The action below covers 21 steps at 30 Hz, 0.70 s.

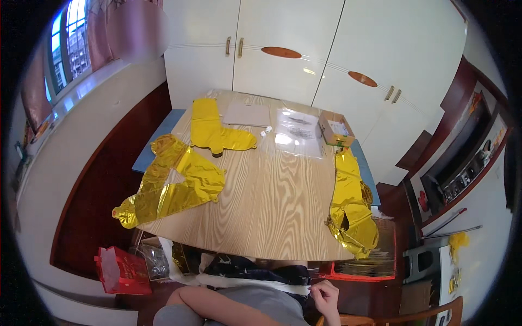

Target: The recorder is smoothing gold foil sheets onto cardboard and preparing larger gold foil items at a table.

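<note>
My right hand point(325, 298) is at my lap, below the table's front edge, with its fingers curled closed. The palm is hidden, so I cannot make out what is in it, if anything. My left forearm point(212, 304) crosses my body, and its hand is out of sight. On the wood-grain table point(272, 201) lie gold foil balloons, all flat. One crumpled foil balloon point(168, 187) hangs slightly over the left edge. A smoother, L-like foil balloon point(205, 127) lies behind it. Another foil balloon point(349, 198) runs along the right edge.
At the back are a grey-beige board point(246, 115), small white pieces point(265, 131), a clear plastic sheet point(297, 133) and a cardboard box point(335, 129). A red bag point(124, 271) stands on the floor at left. Beneath the right corner sits a red-edged box point(364, 263); a grey stool point(421, 263) is beyond it.
</note>
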### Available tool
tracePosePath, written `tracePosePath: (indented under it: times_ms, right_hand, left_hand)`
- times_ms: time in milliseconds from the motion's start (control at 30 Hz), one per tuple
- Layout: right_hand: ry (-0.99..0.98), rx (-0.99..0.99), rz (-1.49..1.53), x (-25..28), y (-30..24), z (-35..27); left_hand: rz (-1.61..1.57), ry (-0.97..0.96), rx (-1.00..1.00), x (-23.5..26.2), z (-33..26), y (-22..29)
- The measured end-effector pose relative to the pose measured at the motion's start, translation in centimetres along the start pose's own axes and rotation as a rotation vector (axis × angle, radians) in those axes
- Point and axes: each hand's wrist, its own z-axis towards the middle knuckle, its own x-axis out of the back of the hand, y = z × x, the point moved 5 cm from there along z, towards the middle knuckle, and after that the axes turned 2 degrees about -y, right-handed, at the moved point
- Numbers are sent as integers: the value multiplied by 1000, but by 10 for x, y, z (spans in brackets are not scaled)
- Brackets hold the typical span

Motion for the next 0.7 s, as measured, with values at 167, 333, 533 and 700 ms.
tracePosePath:
  times_ms: [167,333,533,700]
  right_hand:
    - [-66,-77,454,-11,-8,14]
    - [-177,138,921,-34,-49,28]
    - [-493,284,631,-80,-66,47]
    - [-642,336,633,-127,-76,67]
  left_hand:
    - [73,88,52,-4,-8,11]
    - [878,671,277,28,-64,29]
    - [1037,1108,818,47,-138,9]
    - [752,1258,821,39,-173,5]
